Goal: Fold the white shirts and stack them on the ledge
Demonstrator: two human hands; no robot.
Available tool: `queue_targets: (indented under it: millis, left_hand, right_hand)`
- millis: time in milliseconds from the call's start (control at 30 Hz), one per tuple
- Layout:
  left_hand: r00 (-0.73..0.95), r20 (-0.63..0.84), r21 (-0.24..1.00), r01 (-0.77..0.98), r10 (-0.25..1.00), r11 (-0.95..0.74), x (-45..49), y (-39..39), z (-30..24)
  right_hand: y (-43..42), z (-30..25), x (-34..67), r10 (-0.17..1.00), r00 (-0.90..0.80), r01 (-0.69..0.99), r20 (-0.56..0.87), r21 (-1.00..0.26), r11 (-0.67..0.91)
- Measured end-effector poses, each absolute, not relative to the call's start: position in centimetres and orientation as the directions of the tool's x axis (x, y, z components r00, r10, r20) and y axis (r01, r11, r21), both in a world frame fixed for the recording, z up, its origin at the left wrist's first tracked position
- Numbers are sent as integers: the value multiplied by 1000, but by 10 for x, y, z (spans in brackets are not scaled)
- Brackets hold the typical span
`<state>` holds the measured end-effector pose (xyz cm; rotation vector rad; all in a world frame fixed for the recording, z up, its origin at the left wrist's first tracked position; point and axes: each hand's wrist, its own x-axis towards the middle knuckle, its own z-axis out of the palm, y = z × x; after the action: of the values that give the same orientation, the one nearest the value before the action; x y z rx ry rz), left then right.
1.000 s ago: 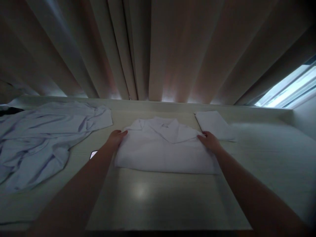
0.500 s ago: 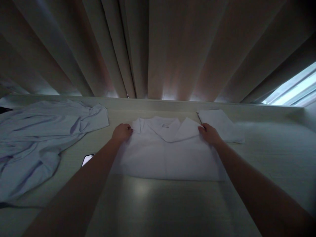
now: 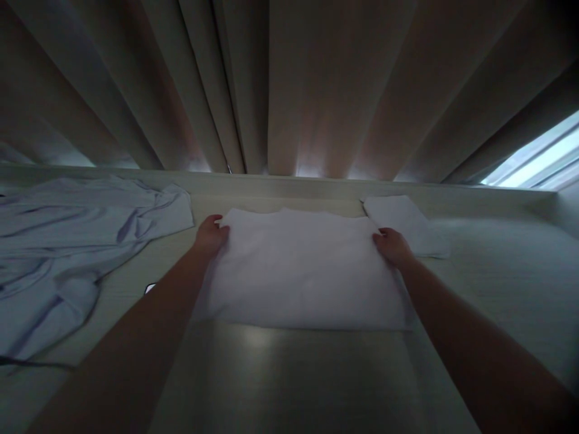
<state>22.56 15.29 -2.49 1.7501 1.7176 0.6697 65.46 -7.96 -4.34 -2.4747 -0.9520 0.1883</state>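
A folded white shirt point(image 3: 298, 271) lies flat on the pale table point(image 3: 289, 374) in front of me, its plain side up and the collar hidden. My left hand point(image 3: 210, 234) grips the shirt's far left corner with curled fingers. My right hand point(image 3: 392, 246) holds the far right corner the same way. Both forearms reach in from the bottom of the view.
A crumpled light-blue shirt point(image 3: 72, 241) is spread over the left of the table. A small folded white cloth point(image 3: 404, 223) lies at the back right. A phone's corner point(image 3: 149, 288) peeks out beside my left forearm. Heavy curtains point(image 3: 289, 90) hang behind, and a window strip point(image 3: 538, 163) shows at right.
The white shirt's collar showed before; now the shirt is folded over so a plain surface covers it. Both hands moved with the cloth and stay on its far corners.
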Motion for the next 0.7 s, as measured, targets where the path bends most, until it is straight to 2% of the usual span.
queue_targets:
  millis: [167, 267, 367, 467, 567, 700]
  left_hand:
    - [132, 181, 554, 805, 975, -211, 220, 144, -6]
    - [369, 298, 349, 816, 880, -461, 228, 104, 8]
    - [608, 211, 153, 753, 766, -640, 239, 43, 7]
    - [664, 67, 79, 741, 745, -667, 238, -11, -7]
    - [629, -5, 65, 776, 777, -628, 222, -39, -25]
    - [552, 10, 51, 832, 834, -552, 197, -52, -39]
  right_hand:
    - [-84, -25, 643, 647, 728, 672, 225, -420, -610]
    - [-93, -14, 604, 771, 545, 836, 328, -284, -470]
    - [-112, -14, 544, 946, 251, 963, 204, -148, -223]
    - [-139, -25, 495, 993, 114, 989, 40, -98, -109]
    - [-164, -40, 476, 985, 167, 982, -44, -80, -170]
    - [-186, -54, 478, 958, 287, 955, -13, -67, -288]
